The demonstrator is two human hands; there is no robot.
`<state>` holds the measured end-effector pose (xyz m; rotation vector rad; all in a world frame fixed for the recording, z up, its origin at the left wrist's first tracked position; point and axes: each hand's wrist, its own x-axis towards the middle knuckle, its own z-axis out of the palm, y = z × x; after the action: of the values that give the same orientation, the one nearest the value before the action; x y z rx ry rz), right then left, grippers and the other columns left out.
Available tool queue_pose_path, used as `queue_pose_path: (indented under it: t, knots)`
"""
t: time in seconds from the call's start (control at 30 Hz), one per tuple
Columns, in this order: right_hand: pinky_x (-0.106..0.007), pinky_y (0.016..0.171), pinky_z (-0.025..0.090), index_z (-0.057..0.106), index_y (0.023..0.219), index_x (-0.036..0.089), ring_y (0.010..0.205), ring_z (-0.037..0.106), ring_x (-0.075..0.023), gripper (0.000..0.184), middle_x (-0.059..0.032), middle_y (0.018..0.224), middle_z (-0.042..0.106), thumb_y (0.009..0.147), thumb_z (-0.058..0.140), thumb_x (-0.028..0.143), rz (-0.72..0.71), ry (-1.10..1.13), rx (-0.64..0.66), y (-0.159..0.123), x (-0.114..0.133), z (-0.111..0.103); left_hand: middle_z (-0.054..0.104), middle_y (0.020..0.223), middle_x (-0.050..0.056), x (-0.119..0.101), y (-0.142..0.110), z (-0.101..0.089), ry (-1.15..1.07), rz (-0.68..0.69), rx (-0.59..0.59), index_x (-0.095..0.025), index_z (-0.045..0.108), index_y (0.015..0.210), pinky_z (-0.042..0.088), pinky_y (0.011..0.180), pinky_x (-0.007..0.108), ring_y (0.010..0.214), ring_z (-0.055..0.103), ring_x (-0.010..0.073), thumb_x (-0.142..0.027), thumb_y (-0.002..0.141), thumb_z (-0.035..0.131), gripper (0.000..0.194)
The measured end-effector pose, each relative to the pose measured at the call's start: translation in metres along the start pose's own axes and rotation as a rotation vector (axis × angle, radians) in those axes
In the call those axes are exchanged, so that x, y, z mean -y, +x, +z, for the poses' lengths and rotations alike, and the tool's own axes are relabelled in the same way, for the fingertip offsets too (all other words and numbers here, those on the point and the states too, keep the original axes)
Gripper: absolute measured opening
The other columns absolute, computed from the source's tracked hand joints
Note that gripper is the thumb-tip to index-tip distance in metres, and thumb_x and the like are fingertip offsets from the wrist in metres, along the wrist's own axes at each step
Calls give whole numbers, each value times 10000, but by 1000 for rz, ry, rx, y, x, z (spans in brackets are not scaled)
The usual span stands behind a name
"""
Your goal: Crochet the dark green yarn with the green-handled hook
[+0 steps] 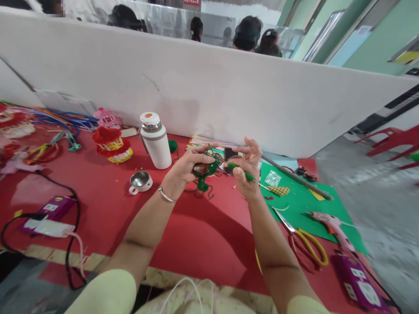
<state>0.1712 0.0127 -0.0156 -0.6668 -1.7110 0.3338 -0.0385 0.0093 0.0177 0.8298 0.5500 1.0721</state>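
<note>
Because stitches need tension, the left hand [185, 168] seems to pinch the green yarn piece [214, 168] close to where the hook [241, 171] meets it, in the head view. Its fingers are narrowed around the yarn, which hangs above the red table [203, 231], between the hands. The right hand [247, 174] has thumb and finger closed on the hook's green grip, other fingers raised, likely to leave the shaft free to turn. The hook's long axis slants from the yarn at upper left down toward lower right, working tip leftward. The scissors [284, 220] lie beside the right forearm, handles nearer the person, presumably for easy reach.
</note>
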Motion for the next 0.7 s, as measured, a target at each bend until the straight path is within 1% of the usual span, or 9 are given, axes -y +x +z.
queue_pose_path:
  t: [0.07, 0.1, 0.23, 0.4, 0.53, 0.63, 0.7]
  knots:
    - [-507, 873, 652, 788, 889, 334, 1241, 574, -315, 448, -4, 1544, 401, 923, 581, 730, 5, -15, 29, 0, -2, -5, 441, 499, -106, -1, 0, -2, 20, -2, -5, -160, 809, 1171, 186, 377, 139, 367, 267, -2, -85, 642, 835, 535]
    - [-505, 853, 657, 794, 909, 351, 1250, 566, -321, 414, 3, 1543, 394, 919, 601, 718, 1, -16, 49, 0, -3, -7, 447, 499, -104, -1, 0, -2, 30, -3, -2, -157, 810, 1167, 184, 375, 140, 367, 268, -1, -93, 640, 837, 531]
    - [-526, 870, 664, 809, 986, 381, 1285, 545, -331, 269, 12, 1563, 355, 942, 654, 597, -59, -28, 117, -2, -8, -12, 488, 524, -94, -2, -1, -4, 71, 10, 5, -151, 807, 1162, 191, 369, 144, 374, 267, 0, -111, 648, 832, 517]
    - [-509, 896, 657, 812, 1008, 351, 1311, 542, -328, 215, -11, 1594, 356, 959, 673, 508, -104, -33, 169, -1, -9, -17, 508, 535, -87, -4, 0, -11, 99, 32, 25, -139, 809, 1165, 196, 369, 149, 379, 250, 0, -108, 648, 811, 517]
    - [-514, 934, 655, 817, 949, 332, 1329, 551, -314, 251, 6, 1609, 379, 968, 657, 525, -41, -4, 206, 1, -5, -20, 543, 561, -64, -4, 1, -15, 119, 33, 19, -152, 824, 1134, 179, 370, 152, 390, 260, -1, -111, 642, 810, 494]
    - [-530, 1054, 618, 813, 913, 334, 1314, 585, -274, 302, 42, 1612, 398, 990, 614, 546, 2, 100, 195, 2, -4, -16, 513, 524, -67, -2, 1, -12, 105, 31, 25, -160, 839, 1094, 197, 379, 157, 392, 258, 5, -132, 639, 830, 457]
    - [-543, 1120, 578, 807, 906, 320, 1285, 615, -260, 370, 21, 1556, 481, 1019, 550, 561, 40, 164, 171, 1, -4, -8, 551, 549, -52, 2, 1, -6, 97, 31, 51, -167, 843, 1092, 215, 393, 159, 400, 285, 4, -146, 641, 853, 452]
